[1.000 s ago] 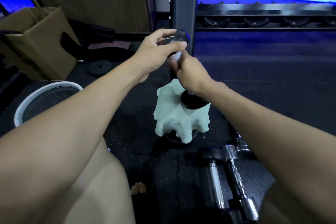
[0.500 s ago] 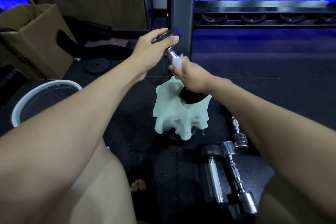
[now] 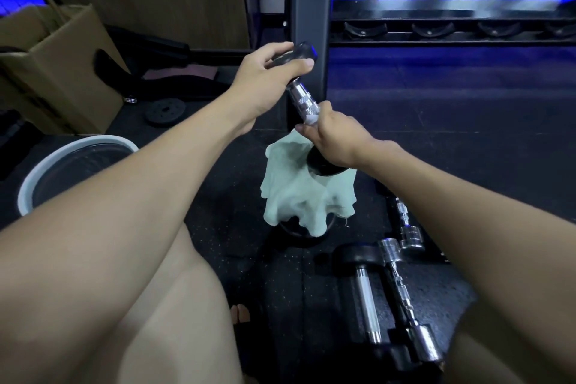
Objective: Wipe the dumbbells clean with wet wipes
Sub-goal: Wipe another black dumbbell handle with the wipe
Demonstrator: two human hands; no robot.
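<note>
The person is sitting low on the floor (image 3: pixel 467 140) and holding one dumbbell (image 3: pixel 304 100) up in front of them, well clear of the floor. Its long axis is running steeply, tilted from the far upper end down toward the person. The left hand (image 3: pixel 265 75) is curling round the upper black head, fingers over the top and thumb along the near side. The right hand (image 3: pixel 335 137) is gripping the chrome bar just above the lower head, with a pale green cloth (image 3: pixel 299 196) gathered under the palm and hanging loose below it, draped round the lower head. Bare knurled chrome is showing between the two hands, so the right hand is the one nearer the stretch left to rub, and any stroke has to be running along the bar, up toward the left hand or back down.

I'd judge the handle is being wiped at this point, with the left hand merely steadying.

More dumbbells (image 3: pixel 389 290) are lying on the floor under the right forearm, bars pointing roughly away from the person. A basin (image 3: pixel 40 171) is standing near the left elbow, a cardboard box (image 3: pixel 62 72) beyond it, and a rack (image 3: pixel 436 28) is filling the background.
</note>
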